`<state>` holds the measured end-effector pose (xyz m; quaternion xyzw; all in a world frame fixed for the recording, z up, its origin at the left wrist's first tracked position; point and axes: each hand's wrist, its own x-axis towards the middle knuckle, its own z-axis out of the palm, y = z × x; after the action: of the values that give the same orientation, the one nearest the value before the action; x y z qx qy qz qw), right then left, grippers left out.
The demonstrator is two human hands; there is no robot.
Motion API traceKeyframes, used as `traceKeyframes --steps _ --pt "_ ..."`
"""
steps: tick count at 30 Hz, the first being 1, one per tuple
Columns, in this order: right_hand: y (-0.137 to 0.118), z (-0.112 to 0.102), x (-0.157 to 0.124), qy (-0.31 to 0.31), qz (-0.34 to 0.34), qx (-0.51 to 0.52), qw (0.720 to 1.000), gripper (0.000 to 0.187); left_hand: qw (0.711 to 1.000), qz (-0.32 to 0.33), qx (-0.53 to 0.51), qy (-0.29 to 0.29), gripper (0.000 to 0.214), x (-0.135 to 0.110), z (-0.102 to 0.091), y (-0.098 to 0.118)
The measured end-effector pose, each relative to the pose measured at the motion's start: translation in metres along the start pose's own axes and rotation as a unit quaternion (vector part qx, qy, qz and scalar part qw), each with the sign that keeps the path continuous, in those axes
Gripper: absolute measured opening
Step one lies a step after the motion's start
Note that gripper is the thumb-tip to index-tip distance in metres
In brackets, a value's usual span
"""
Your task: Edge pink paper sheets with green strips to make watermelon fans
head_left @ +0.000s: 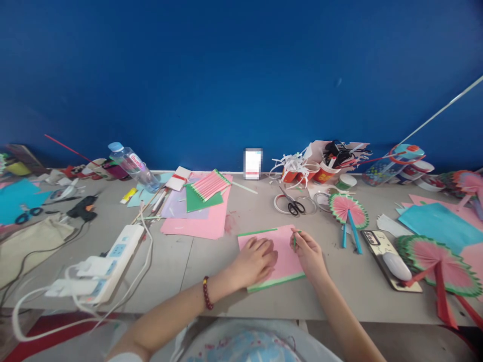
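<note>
The left hand lies flat, fingers spread, pressing on a pink sheet at the near middle of the table. A dark red bead bracelet sits on that wrist. The right hand rests on the sheet's right edge, fingers pinched on a thin green strip held upright just above the paper. The sheet shows green edging along its near and far sides.

To the left, a white power strip lies with white cables looped around it. To the right, a phone lies flat with a white oval thing on it, and beside it a stack of pink-and-green paper fans with red handles.

Further back, a smaller fan with blue handles lies near black scissors that rest on white tape rings. Left of the middle, a pile of pink, purple and green paper carries a pleated pink piece. A black glue gun lies far left, near blue paper and blue-handled scissors.

Along the blue wall lie a tipped water bottle, red cups stuffed with white paper strips, and a clear jar on its side.
</note>
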<state>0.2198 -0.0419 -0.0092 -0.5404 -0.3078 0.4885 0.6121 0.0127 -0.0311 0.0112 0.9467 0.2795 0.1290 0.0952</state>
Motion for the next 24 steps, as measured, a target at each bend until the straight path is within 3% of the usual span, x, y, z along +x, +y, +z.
traceKeyframes --steps 4,9,13,19,24 --pt "-0.011 -0.002 0.000 -0.022 0.028 0.016 0.999 0.042 0.997 -0.023 0.065 -0.020 0.050 -0.003 0.007 0.013" --pt "-0.008 0.001 -0.007 -0.087 0.028 -0.121 0.988 0.050 0.985 -0.092 0.147 -0.020 0.058 0.002 0.022 0.040" --pt "0.003 0.006 -0.011 -0.096 -0.009 -0.191 0.977 0.043 0.976 -0.141 0.165 -0.023 0.062 0.007 0.025 0.063" --pt "0.004 0.011 0.004 -0.134 -0.039 -0.238 0.961 0.031 0.990 -0.103 0.091 -0.028 0.064 0.008 0.016 0.080" --pt "-0.006 0.017 0.022 -0.168 -0.004 -0.247 0.954 0.030 0.998 -0.021 -0.044 -0.031 0.053 0.009 -0.010 0.064"
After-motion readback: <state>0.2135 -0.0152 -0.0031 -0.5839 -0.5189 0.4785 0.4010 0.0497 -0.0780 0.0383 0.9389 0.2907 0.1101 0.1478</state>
